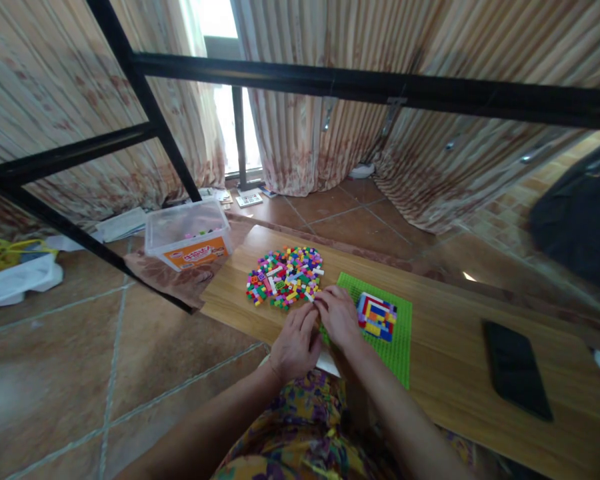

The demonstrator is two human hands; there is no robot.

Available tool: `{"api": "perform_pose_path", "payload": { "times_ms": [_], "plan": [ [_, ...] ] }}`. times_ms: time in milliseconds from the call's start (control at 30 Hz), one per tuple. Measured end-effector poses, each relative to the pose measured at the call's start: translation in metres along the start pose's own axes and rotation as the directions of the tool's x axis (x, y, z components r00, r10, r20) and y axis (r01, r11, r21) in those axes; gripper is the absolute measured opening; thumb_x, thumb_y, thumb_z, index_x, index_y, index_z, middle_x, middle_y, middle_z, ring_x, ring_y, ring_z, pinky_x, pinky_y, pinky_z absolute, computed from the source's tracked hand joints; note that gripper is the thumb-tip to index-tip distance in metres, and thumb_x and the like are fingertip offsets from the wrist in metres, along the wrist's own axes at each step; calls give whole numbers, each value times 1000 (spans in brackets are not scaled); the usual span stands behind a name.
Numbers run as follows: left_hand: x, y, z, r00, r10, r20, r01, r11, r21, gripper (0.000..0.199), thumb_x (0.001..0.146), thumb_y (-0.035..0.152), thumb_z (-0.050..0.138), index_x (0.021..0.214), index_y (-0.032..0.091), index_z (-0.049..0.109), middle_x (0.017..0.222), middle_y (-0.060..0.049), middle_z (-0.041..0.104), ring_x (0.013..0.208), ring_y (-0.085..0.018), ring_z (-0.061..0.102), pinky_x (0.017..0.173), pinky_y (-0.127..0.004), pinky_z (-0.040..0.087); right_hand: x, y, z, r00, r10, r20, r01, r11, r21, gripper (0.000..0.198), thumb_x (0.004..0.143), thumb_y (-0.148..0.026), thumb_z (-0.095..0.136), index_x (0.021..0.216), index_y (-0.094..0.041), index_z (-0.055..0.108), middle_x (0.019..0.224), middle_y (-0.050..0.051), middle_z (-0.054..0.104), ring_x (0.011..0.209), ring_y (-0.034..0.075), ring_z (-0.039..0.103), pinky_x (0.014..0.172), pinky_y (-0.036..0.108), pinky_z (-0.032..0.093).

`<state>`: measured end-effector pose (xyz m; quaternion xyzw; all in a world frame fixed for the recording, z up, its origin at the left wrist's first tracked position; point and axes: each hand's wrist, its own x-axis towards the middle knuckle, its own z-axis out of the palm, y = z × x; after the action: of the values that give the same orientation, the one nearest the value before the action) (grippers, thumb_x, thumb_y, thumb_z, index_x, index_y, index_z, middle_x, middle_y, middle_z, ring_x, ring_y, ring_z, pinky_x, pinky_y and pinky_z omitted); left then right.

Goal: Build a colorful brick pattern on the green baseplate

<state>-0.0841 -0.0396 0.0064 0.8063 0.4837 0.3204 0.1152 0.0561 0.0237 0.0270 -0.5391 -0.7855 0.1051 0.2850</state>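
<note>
My left hand [296, 343] and my right hand [337, 317] meet at the front edge of a heap of small coloured toy bricks [285, 273]. Both hands are closed, their fingertips pinched together around a small white toy brick [309, 297]. My fingers cover part of that brick. Beside and partly under my right hand lies a green baseplate [401, 340]. On it sits a roughly square patch of joined bricks [377, 317] in red, blue, yellow and white. Below my hands, a white sheet [329, 364] shows in part.
A wooden table [445, 360] bears all this, with a dark phone-like slab [517, 370] at its right. Behind its left end stands a clear plastic tub [187, 230] with an orange label and some bricks inside. A black metal frame [280, 73] crosses before the curtains [300, 147].
</note>
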Motion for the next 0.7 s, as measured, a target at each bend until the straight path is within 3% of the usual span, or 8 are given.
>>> {"api": "perform_pose_path", "payload": {
  "times_ms": [233,467,567,700],
  "plan": [
    [-1,0,1,999,-7,-37,7,1000,15,56,86,19,50,139,13,35,142,-20,44,131,-31,44,107,-54,40,0,-1,3,999,39,-31,-38,999,35,19,90,-23,52,85,-22,70,92,8,63,91,23,54,82,37,44],
    [-2,-1,2,998,43,-45,-39,996,86,44,88,20,50,130,13,43,140,-21,46,130,-32,44,106,-53,41,-35,-9,-26,977,170,-131,-144,972,186,24,93,-34,49,88,-22,69,90,6,69,87,20,61,83,35,47],
    [0,-1,0,997,61,-36,-57,994,94,38,88,19,51,125,13,47,136,-20,49,126,-31,47,105,-51,43,-63,2,-45,930,311,-197,-264,937,230,28,93,-40,49,90,-22,70,92,6,71,86,20,64,81,34,48],
    [3,1,-4,996,83,-12,-82,993,80,35,87,16,50,122,16,50,131,-17,53,124,-30,50,101,-49,46,-90,28,-65,818,495,-295,-450,868,208,35,89,-49,51,89,-21,71,92,9,73,78,21,65,71,32,48]
  ]
}}
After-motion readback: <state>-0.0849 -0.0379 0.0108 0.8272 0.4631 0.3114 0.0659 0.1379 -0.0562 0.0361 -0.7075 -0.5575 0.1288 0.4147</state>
